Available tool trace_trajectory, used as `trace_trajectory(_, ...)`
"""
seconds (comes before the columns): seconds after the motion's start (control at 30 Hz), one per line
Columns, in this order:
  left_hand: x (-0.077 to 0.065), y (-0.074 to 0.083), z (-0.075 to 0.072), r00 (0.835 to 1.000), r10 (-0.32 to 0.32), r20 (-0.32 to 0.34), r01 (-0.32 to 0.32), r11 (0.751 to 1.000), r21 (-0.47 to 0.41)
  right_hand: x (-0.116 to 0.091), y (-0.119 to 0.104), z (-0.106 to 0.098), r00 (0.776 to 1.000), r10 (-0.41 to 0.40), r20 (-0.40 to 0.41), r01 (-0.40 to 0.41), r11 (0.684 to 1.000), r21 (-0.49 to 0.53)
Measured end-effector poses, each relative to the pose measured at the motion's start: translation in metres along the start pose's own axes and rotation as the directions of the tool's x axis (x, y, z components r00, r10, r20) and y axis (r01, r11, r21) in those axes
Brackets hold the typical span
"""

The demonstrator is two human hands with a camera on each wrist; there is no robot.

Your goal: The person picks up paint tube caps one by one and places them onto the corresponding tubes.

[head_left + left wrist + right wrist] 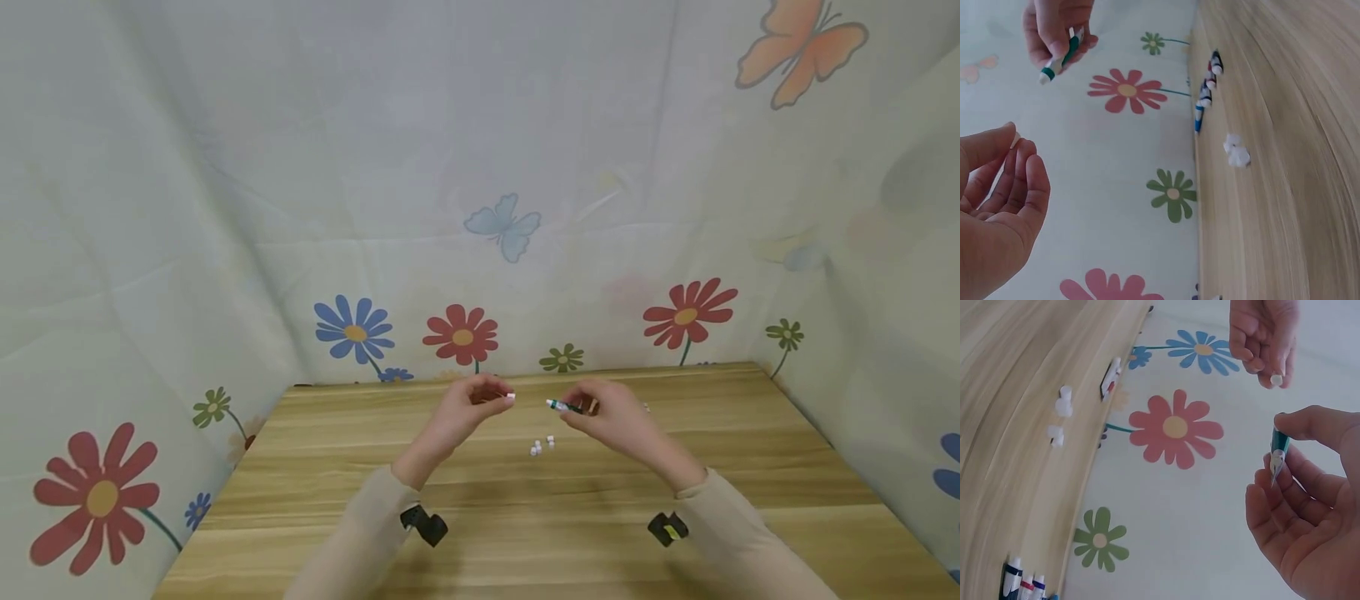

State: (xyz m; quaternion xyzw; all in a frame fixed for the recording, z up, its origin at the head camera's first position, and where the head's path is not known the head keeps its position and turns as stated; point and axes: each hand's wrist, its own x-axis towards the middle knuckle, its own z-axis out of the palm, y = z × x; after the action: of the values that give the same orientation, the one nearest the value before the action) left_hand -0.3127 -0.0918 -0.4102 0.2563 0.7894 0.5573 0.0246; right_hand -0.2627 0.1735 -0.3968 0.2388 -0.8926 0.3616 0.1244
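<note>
Now a tube (562, 406) and a cap (512, 396), apart

Above the table (525, 533), the right hand (613, 415) pinches the tube, tip leftward; the left hand (463, 408) pinches the cap by its fingertips. A light, level grip likely serves best, sparing the tube a squeeze. Four loose caps (1064, 408) lie there, four more tubes (1211, 80) grouped, at least one elsewhere.

Soft, even light of moderate strength falls across the surface (525, 533) and printed cloth (570, 125), its source hard to tell, with faint shadows beneath the sleeves (360, 533). The head view's wide lens stretches shapes toward the edges. Wrist views look hazier: white pieces (1239, 156) wash out into smooth patches, and the pen (1055, 65) blurs, losing fine detail.
</note>
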Motion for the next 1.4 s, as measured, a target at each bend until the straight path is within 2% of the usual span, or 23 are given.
trace_trajectory(0.17,-0.006,0.006,0.005,1.000,0.013,-0.017,-0.013,0.999,-0.029,-0.002,-0.008,0.003,0.999,-0.037,-0.033,0.038,0.999,0.035)
trace_trajectory(0.33,-0.011,0.012,0.009,1.000,0.023,-0.012,-0.023,0.997,-0.072,-0.003,-0.014,0.005,0.996,-0.066,-0.058,0.067,0.997,0.026)
trace_trajectory(0.6,-0.013,0.017,0.014,0.998,0.059,0.004,-0.059,0.994,-0.093,-0.001,-0.021,0.007,0.995,-0.088,-0.046,0.090,0.996,0.022)
trace_trajectory(0.93,-0.016,0.013,0.020,0.995,0.097,0.010,-0.097,0.995,-0.033,-0.002,-0.025,0.011,0.990,-0.130,-0.057,0.130,0.991,-0.020)
trace_trajectory(1.1,-0.020,0.016,0.022,0.996,0.090,0.011,-0.090,0.996,-0.026,-0.004,-0.027,0.013,0.985,-0.158,-0.066,0.156,0.987,-0.038)
trace_trajectory(1.4,-0.021,0.016,0.024,0.992,0.120,-0.028,-0.120,0.992,-0.031,-0.005,-0.028,0.013,0.981,-0.180,-0.078,0.178,0.983,-0.033)
